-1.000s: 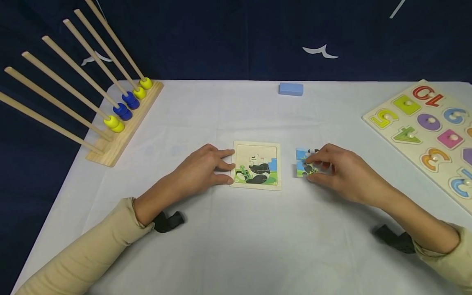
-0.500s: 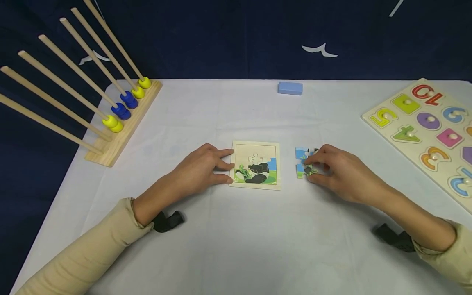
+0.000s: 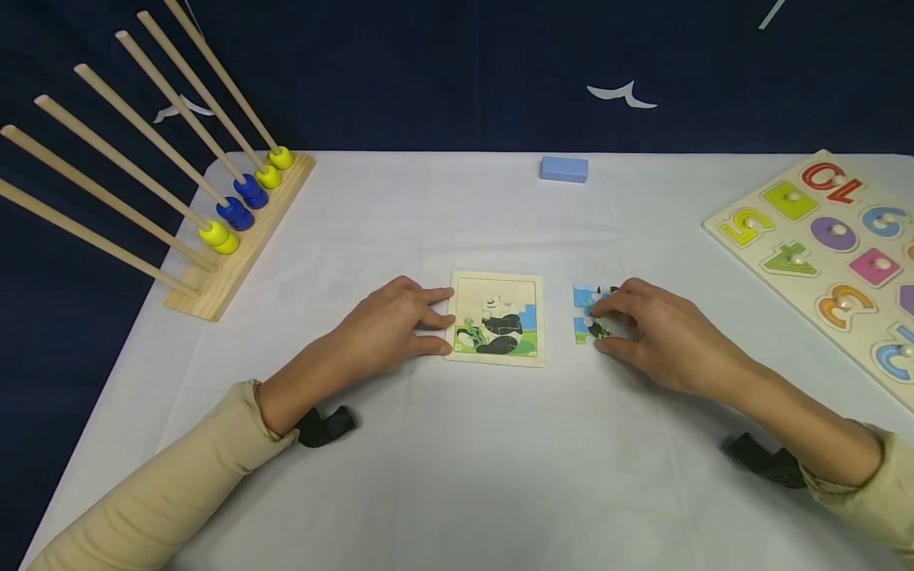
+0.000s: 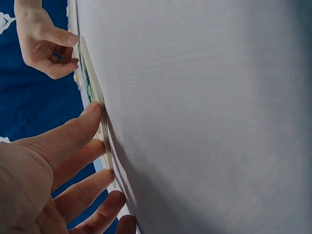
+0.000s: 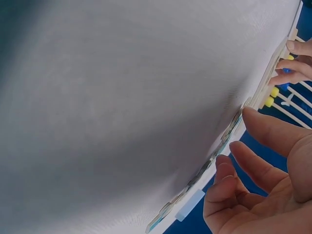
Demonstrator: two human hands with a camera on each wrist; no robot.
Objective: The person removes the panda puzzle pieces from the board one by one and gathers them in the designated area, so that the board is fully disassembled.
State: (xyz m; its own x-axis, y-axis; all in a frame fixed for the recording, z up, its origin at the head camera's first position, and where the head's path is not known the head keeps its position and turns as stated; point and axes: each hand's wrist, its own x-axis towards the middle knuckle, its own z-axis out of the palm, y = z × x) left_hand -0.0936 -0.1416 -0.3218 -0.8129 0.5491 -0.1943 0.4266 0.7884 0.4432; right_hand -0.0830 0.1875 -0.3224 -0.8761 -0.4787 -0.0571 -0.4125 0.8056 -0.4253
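A small wooden panda puzzle tray [image 3: 531, 281], partly filled with printed pieces, lies flat mid-table. My left hand [image 3: 382, 329] rests against its left edge, the thumb and fingertips spread along the rim. Right of the tray is a group of loose puzzle pieces [image 3: 584, 296], blue, green and black, partly hidden under my right hand [image 3: 657, 337]. That hand's thumb and index finger pinch a green-and-black puzzle piece [image 3: 601, 327] by its edges, low at the table. In the right wrist view the pieces [image 5: 207, 168] appear edge-on below the fingertips.
A wooden rod abacus [image 3: 239, 258] with yellow and blue beads stands at the back left. One blue block [image 3: 564, 169] lies near the far edge. A number-and-shape peg board [image 3: 821, 254] occupies the right side. Dark cloth [image 3: 428, 71] hangs behind the white table.
Within the loose group, a gap has opened between the left-hand pieces beside my right fingertips. My left hand and the tray keep their place.
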